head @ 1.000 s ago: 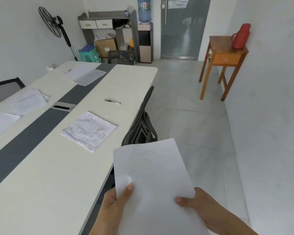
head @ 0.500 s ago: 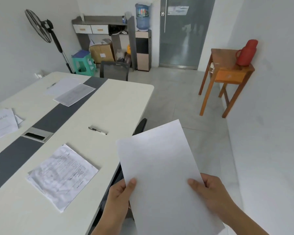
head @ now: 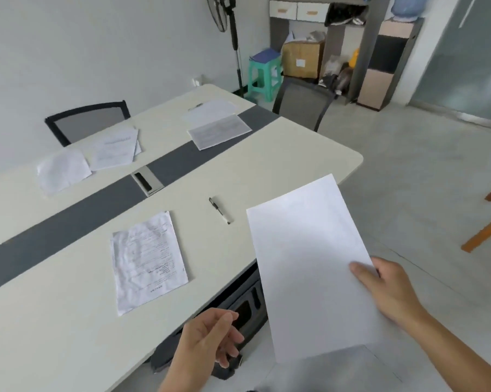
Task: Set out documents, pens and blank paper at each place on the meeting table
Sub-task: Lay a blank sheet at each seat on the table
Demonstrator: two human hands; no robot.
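Observation:
My right hand (head: 388, 290) pinches a blank white sheet (head: 309, 264) by its right edge and holds it in the air over the table's near edge. My left hand (head: 210, 338) hangs free below and left of the sheet, fingers loosely curled, holding nothing. On the cream meeting table (head: 68, 321) a crumpled printed document (head: 148, 261) lies at the near place, with a black pen (head: 219, 210) to its right. Further papers (head: 111, 148) and another document (head: 218, 131) with a blank sheet (head: 209, 110) lie at the far places.
A dark chair (head: 247, 309) is tucked under the table's near edge below the sheet. Two more chairs (head: 88, 123) (head: 303, 103) stand at the far side and end. A dark strip with a cable box (head: 147, 181) runs down the table's middle. A wooden side table's legs (head: 487, 230) stand at right.
My left hand has let go of the blank sheet, which now hangs from my right hand alone. The view has swung left toward the table, and the sheet has moved closer to the pen.

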